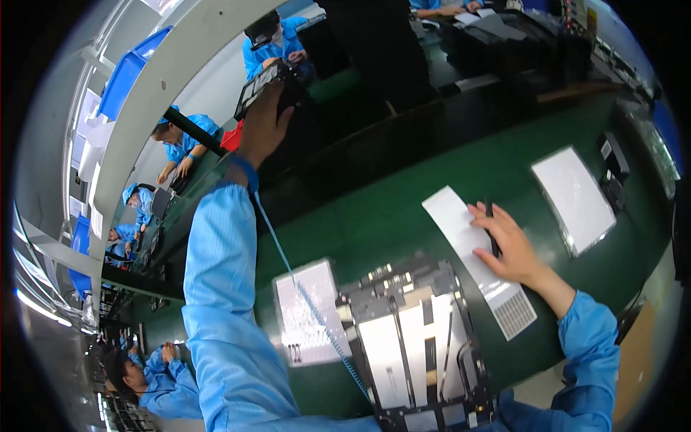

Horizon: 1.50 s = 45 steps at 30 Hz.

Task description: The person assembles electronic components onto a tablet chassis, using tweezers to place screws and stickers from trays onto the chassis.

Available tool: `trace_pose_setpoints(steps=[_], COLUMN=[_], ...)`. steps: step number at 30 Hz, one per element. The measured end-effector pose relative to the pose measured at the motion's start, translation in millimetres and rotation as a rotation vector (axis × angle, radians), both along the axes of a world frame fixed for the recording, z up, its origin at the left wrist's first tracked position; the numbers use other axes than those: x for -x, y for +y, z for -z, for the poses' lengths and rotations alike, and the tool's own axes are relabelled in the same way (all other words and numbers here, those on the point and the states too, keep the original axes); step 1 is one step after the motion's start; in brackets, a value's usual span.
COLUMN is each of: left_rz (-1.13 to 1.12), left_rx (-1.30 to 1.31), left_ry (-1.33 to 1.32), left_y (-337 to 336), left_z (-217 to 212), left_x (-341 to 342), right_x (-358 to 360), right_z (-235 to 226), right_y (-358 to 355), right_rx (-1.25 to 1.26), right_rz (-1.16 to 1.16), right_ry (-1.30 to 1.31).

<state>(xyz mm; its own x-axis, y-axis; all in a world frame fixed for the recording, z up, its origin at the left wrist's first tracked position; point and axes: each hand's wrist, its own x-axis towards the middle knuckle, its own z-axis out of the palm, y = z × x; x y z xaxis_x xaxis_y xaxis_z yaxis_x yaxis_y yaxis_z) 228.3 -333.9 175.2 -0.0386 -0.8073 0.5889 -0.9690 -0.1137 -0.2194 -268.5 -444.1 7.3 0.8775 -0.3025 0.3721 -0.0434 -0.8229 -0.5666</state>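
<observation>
My left hand (pixel 263 129) is raised at the upper left, fingers stretched upward and thumb apart. It is nearest a dark-framed flat device (pixel 248 92) on the upper shelf; whether the fingertips touch it I cannot tell. A blue wrist strap (pixel 245 173) circles that wrist, its coiled cord (pixel 313 306) running down across the bench. With a thin black pen-like tool (pixel 493 241) between its fingers, my right hand (pixel 509 245) rests over a long white sheet (pixel 461 234) with a grid at its near end. An opened flat electronic device (pixel 389 345), silver panels inside a black frame, lies before me.
A white sheet in a clear sleeve (pixel 306 317) lies left of the opened device, another (pixel 574 194) at the right. A small black device (pixel 613 158) stands beyond that one. The dark shelf (pixel 345 151) spans the green bench's (pixel 389 209) far side. Several people in blue work beyond.
</observation>
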Motion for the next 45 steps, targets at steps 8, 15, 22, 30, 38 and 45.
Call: trace_pose_setpoints(steps=[8,15,22,30,38,45], left_rz=[0.212,-0.066,0.067,0.207,0.319,0.110], left_rx=[-0.393,0.726,0.295,0.308,1.044,0.685], left_ry=[0.666,1.183,1.583,1.491,1.689,1.921], left_y=[247.4,297.1,315.6,337.0,348.6,355.9], left_z=[32.4,177.3,206.0,210.4,298.3,338.3], left_x=[327.9,491.5,556.9,596.7,606.5,512.5], right_x=[10.3,2.6,-52.4,-2.3,129.4,236.3], right_z=[11.1,-6.8,-15.4,0.6,-3.4,19.9], right_y=[-12.6,-10.5,49.3,59.7,133.0,217.0], right_rx=[0.211,0.354,-0.300,-0.181,-0.138,-0.288], right_rz=[-0.229,-0.120,-0.128,-0.284,0.072,0.521], right_ry=[-0.051,0.007,0.180,0.051,0.025,-0.113])
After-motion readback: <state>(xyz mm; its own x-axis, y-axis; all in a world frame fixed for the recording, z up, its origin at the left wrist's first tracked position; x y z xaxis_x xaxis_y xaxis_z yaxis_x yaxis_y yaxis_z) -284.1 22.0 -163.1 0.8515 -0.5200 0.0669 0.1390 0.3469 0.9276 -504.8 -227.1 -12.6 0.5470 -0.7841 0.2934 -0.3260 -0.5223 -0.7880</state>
